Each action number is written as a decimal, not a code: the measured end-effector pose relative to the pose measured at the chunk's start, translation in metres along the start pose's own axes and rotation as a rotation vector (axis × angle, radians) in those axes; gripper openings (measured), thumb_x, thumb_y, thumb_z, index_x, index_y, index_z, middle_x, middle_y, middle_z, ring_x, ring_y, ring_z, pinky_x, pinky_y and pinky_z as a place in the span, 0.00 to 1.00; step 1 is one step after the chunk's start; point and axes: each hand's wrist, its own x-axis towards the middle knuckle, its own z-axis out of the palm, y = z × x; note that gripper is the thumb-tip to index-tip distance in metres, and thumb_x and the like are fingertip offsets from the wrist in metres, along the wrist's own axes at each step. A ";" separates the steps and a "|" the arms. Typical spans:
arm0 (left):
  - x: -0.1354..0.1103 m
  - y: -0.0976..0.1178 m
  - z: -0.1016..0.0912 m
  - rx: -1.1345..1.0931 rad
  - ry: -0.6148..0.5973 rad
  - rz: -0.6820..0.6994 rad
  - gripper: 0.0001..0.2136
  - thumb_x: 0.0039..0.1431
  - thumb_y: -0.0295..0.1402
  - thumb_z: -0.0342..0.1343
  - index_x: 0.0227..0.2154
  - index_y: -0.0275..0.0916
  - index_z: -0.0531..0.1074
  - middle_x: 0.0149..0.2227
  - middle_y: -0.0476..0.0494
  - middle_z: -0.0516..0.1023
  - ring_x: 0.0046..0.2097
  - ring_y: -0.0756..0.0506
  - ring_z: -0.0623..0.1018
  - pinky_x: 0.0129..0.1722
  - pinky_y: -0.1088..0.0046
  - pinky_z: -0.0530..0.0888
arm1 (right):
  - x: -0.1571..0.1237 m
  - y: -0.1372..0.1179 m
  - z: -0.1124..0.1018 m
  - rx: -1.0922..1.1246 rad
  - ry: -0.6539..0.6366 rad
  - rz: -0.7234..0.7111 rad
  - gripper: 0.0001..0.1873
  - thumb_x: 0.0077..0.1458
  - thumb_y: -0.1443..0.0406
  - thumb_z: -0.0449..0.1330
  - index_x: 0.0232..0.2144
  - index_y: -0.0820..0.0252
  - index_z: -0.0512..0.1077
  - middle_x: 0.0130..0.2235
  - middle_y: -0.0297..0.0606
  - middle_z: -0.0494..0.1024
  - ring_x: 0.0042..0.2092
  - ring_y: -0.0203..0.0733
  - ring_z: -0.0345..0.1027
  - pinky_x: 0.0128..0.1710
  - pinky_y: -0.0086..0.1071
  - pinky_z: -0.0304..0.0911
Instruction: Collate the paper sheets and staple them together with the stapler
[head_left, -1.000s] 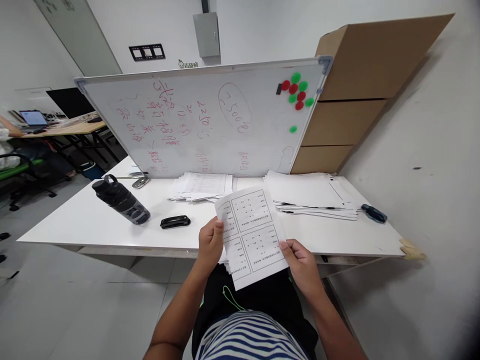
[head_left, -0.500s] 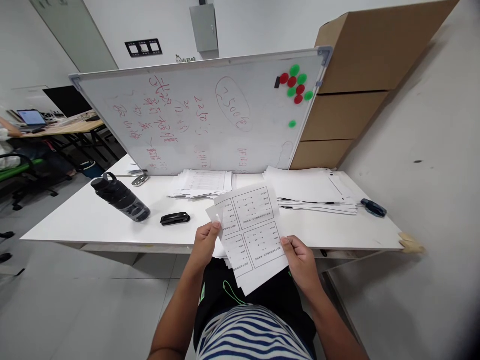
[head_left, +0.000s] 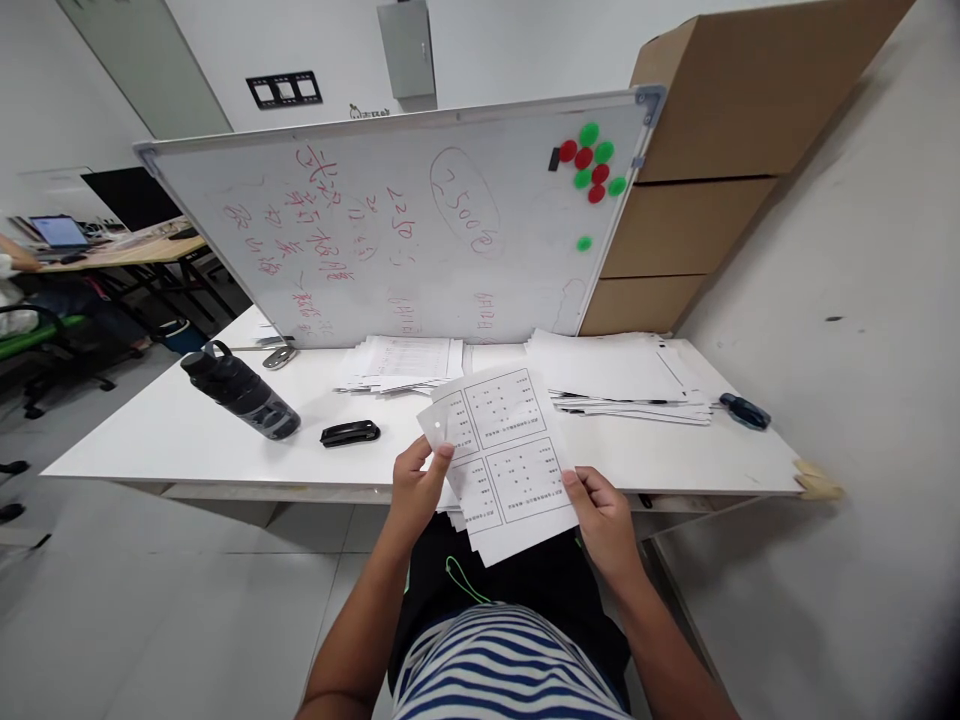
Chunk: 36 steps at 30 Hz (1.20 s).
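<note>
A few printed paper sheets (head_left: 517, 470) with boxed text are held tilted above the front edge of the white desk (head_left: 187, 450). My left hand (head_left: 420, 485) pinches their left edge between thumb and fingers. Along the right edge, my right hand (head_left: 604, 515) grips them with the thumb on top. The sheets overlap unevenly, and a corner is lifted near my left thumb. More papers, partly hidden, lie beneath them by my lap. To the left of my left hand rests a black stapler (head_left: 350, 433).
Paper stacks lie at the back left (head_left: 409, 360) and back right (head_left: 611, 370). A black bottle (head_left: 244, 395) and a computer mouse (head_left: 279, 357) are on the left; a dark blue object (head_left: 745, 411) is far right. Behind stand a whiteboard (head_left: 345, 230) and cardboard boxes (head_left: 697, 130). A person sits far left.
My left thumb has moved slightly right and inward over the sheets, and their left corner has bent up more. The lower end of the sheets has risen a little. My right hand keeps its grip.
</note>
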 end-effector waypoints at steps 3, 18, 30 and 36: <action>0.001 -0.004 0.001 -0.074 0.004 -0.078 0.17 0.56 0.47 0.62 0.39 0.38 0.81 0.41 0.40 0.83 0.46 0.38 0.79 0.45 0.64 0.74 | 0.004 0.004 -0.001 0.026 -0.025 -0.006 0.17 0.58 0.51 0.61 0.29 0.58 0.73 0.27 0.33 0.71 0.30 0.38 0.62 0.30 0.29 0.59; 0.014 -0.021 0.023 -0.549 0.229 -0.263 0.16 0.46 0.43 0.70 0.31 0.36 0.77 0.29 0.47 0.78 0.31 0.51 0.74 0.31 0.76 0.71 | 0.039 -0.007 0.036 0.399 -0.026 -0.043 0.21 0.57 0.53 0.64 0.49 0.55 0.74 0.47 0.41 0.80 0.51 0.48 0.72 0.54 0.43 0.65; 0.038 -0.041 -0.033 -0.128 -0.284 -0.276 0.22 0.50 0.47 0.66 0.42 0.36 0.80 0.45 0.36 0.82 0.49 0.35 0.79 0.49 0.57 0.75 | 0.065 0.010 0.023 -0.029 -0.103 -0.176 0.16 0.60 0.54 0.58 0.43 0.57 0.75 0.38 0.39 0.80 0.43 0.48 0.74 0.47 0.41 0.68; 0.029 -0.045 -0.016 -0.043 -0.131 -0.175 0.19 0.51 0.46 0.65 0.38 0.36 0.80 0.42 0.39 0.83 0.47 0.37 0.80 0.47 0.60 0.76 | 0.066 0.022 0.034 0.094 -0.129 -0.134 0.19 0.57 0.53 0.62 0.46 0.57 0.75 0.45 0.44 0.81 0.46 0.50 0.75 0.49 0.44 0.69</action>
